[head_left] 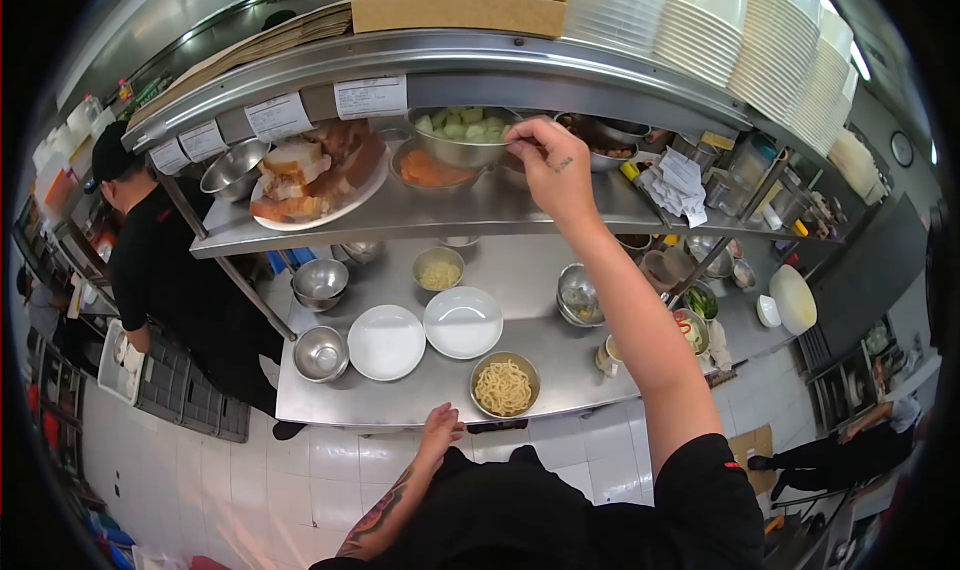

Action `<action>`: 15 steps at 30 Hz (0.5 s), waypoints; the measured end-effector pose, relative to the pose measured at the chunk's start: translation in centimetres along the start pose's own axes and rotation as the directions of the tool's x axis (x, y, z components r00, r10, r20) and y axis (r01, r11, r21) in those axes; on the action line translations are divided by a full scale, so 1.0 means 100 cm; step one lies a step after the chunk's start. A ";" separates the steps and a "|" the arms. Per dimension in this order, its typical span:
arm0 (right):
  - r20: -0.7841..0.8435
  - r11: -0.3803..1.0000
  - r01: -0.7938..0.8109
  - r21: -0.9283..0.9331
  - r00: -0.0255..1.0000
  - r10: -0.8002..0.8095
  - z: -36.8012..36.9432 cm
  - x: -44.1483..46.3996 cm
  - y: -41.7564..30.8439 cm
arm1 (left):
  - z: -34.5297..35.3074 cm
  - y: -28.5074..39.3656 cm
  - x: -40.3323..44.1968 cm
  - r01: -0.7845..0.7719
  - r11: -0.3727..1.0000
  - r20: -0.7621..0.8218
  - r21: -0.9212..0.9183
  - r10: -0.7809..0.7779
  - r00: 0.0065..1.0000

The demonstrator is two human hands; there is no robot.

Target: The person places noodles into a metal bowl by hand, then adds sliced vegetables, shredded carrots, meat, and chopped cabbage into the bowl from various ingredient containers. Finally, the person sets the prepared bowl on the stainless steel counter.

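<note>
The right hand [555, 165] has its thumb and fingers drawn together, pinching the right rim of a metal bowl [465, 156] with green cubes [462, 128] inside. This bowl is about halfway along the shelf [480, 210], back from the front edge; it overlaps an orange-filled bowl [432, 173], and I cannot tell whether it rests on it. Toward the shelf's left end lies a plate of meat [315, 175]. The left hand [440, 433] is empty, fingers loosely bent, just outside the front edge of the tabletop [520, 270]. Near that edge stands a bowl of noodles [505, 386]; farther left are two white plates [387, 343], side by side.
</note>
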State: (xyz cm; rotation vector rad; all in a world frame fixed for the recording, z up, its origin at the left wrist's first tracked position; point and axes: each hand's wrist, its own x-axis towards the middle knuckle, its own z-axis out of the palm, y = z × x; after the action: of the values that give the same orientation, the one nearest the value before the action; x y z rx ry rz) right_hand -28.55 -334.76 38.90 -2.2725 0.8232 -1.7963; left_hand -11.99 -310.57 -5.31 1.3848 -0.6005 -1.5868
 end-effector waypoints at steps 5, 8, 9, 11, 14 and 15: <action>0.042 0.991 -0.051 0.125 0.998 0.046 -0.027 -0.030 -0.038 | -0.006 0.046 -0.022 -0.232 0.973 -0.044 -0.018 0.231 0.972; 0.103 0.981 -0.121 0.151 0.989 0.106 -0.038 -0.072 -0.064 | 0.005 0.102 -0.055 -0.313 0.944 0.020 -0.107 0.317 0.948; 0.143 0.972 -0.175 0.158 0.978 0.153 -0.038 -0.090 -0.072 | 0.007 0.121 -0.068 -0.339 0.925 0.077 -0.172 0.356 0.931; 0.266 0.968 -0.187 0.168 0.954 0.138 -0.034 -0.128 -0.081 | 0.011 0.155 -0.094 -0.355 0.881 0.205 -0.312 0.427 0.881; 0.365 0.959 -0.214 0.184 0.921 0.136 -0.010 -0.197 -0.083 | 0.010 0.170 -0.108 -0.152 0.679 0.299 -0.719 0.499 0.813; 0.392 0.951 -0.231 0.204 0.910 0.137 0.000 -0.221 -0.082 | 0.008 0.170 -0.109 -0.164 0.667 0.264 -0.726 0.491 0.830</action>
State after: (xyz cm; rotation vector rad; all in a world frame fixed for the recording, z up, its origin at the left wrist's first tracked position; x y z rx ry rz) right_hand -28.96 -317.07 23.33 -2.1862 0.6748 -1.2471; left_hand -7.92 -309.18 14.39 0.3166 -0.4249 -1.5763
